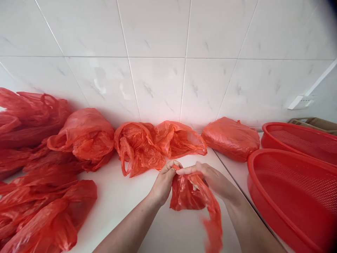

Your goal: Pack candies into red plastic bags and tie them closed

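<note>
A thin red plastic bag (186, 196) hangs between my hands above the white table, its long loose end trailing down on the right and smeared by motion. My left hand (165, 181) pinches the bag's upper edge at its left corner. Close beside it, my right hand (213, 177) also has hold of the bag, with its index finger pointing toward my left fingertips. Some of the right hand's fingers are hidden behind the plastic. Just beyond my hands lie a crumpled red bag (139, 147) and another red bag (179, 138) by the wall.
Many red bags (39, 203) heap up on the left, with a rounded red bag (86, 133) behind them. A full-looking red bundle (231, 137) rests against the tiled wall. Two red mesh baskets (263, 175) stand at right. A white socket (301, 102) is on the wall.
</note>
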### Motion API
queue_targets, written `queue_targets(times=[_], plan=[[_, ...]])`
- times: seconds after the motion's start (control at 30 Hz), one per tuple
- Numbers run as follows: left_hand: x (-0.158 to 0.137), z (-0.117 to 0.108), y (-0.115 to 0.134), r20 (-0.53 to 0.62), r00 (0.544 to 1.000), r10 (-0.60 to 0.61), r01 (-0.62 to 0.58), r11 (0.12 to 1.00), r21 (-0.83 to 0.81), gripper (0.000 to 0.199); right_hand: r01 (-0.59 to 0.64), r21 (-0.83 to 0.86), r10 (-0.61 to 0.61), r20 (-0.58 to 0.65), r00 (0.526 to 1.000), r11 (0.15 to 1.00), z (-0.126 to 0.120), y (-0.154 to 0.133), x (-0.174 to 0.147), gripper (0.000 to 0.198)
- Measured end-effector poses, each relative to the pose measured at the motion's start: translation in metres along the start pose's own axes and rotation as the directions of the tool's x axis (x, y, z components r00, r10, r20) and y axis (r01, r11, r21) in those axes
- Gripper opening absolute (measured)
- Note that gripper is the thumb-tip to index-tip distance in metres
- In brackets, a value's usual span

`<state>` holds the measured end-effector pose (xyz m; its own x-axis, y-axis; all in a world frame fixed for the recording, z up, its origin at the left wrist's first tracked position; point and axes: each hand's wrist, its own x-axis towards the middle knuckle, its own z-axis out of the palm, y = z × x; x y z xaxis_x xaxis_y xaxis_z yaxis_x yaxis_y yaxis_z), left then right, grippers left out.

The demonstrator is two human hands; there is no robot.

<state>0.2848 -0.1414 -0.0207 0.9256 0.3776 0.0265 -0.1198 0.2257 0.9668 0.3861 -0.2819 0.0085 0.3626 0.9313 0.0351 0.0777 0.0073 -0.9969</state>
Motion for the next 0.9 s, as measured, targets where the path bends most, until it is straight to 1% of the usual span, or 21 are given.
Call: queue_targets(times=[0.07,0.1,0.17,0.2,0.23,0.27,0.33,0.4,0.47,0.53,0.57,0.6,0.67,0.73,0.77,0.83,0.9], plan=[[0.002,-0.002,-0.003,0.006,1.0,-0.004,0.004,1.0,-0.016,0.014,0.007,-0.102,-0.009,-0.022,1.0,0.995,0.0,-0.003,0.001,0.025],[0.002,-0.003,-0.003,0.005,1.0,-0.004,0.004,1.0,-0.019,0.013,0.0,-0.125,-0.005,-0.037,0.999,0.992,0.001,-0.003,0.001,0.027],[0.001,-0.005,-0.003,-0.005,1.0,0.002,-0.002,1.0,0.001,0.012,-0.043,-0.143,0.031,-0.088,0.996,0.989,0.004,-0.003,0.003,0.046],[0.0,-0.005,-0.001,-0.01,1.0,0.011,-0.011,1.0,0.023,0.012,-0.073,-0.155,0.053,-0.125,0.991,0.985,0.006,-0.001,0.005,0.05],[-0.001,-0.005,0.001,-0.013,1.0,0.024,-0.024,0.998,0.052,0.014,-0.095,-0.176,0.065,-0.171,0.983,0.98,0.007,0.001,0.007,0.049],[-0.003,-0.005,0.003,-0.014,0.999,0.044,-0.043,0.995,0.087,0.016,-0.107,-0.21,0.059,-0.226,0.972,0.972,0.009,0.004,0.01,0.043],[-0.005,-0.004,0.007,-0.005,0.995,0.099,-0.097,0.98,0.171,0.021,-0.106,-0.324,-0.012,-0.343,0.939,0.94,0.011,0.012,0.015,0.027],[-0.006,-0.003,0.009,0.018,0.987,0.157,-0.156,0.952,0.264,0.02,-0.118,-0.466,-0.112,-0.437,0.893,0.877,0.012,0.019,0.021,0.016],[-0.007,-0.002,0.009,0.049,0.978,0.203,-0.207,0.913,0.352,0.014,-0.148,-0.572,-0.186,-0.483,0.856,0.806,0.012,0.025,0.025,0.015],[-0.007,-0.002,0.007,0.082,0.969,0.235,-0.247,0.869,0.429,0.008,-0.174,-0.605,-0.201,-0.5,0.842,0.777,0.013,0.028,0.026,0.018],[-0.006,-0.003,0.006,0.097,0.964,0.248,-0.265,0.846,0.464,0.008,-0.179,-0.608,-0.197,-0.499,0.844,0.774,0.013,0.028,0.026,0.019],[-0.006,-0.004,0.004,0.112,0.959,0.26,-0.281,0.822,0.495,0.011,-0.172,-0.598,-0.192,-0.494,0.848,0.783,0.013,0.028,0.026,0.021],[-0.006,-0.006,0.003,0.139,0.949,0.283,-0.311,0.776,0.549,0.018,-0.116,-0.531,-0.177,-0.468,0.866,0.839,0.013,0.025,0.025,0.033],[-0.005,-0.008,0.002,0.167,0.937,0.305,-0.343,0.732,0.589,0.021,-0.036,-0.4,-0.146,-0.413,0.899,0.916,0.011,0.021,0.023,0.045],[-0.005,-0.008,0.002,0.182,0.93,0.318,-0.361,0.711,0.604,0.022,-0.01,-0.317,-0.114,-0.37,0.922,0.948,0.009,0.018,0.022,0.047],[-0.005,-0.008,0.003,0.21,0.915,0.344,-0.396,0.671,0.627,0.024,-0.001,-0.168,-0.044,-0.266,0.963,0.986,0.004,0.013,0.018,0.045],[-0.005,-0.008,0.005,0.225,0.903,0.367,-0.42,0.637,0.647,0.028,-0.009,-0.033,0.004,-0.166,0.986,0.999,-0.001,0.011,0.014,0.04]])
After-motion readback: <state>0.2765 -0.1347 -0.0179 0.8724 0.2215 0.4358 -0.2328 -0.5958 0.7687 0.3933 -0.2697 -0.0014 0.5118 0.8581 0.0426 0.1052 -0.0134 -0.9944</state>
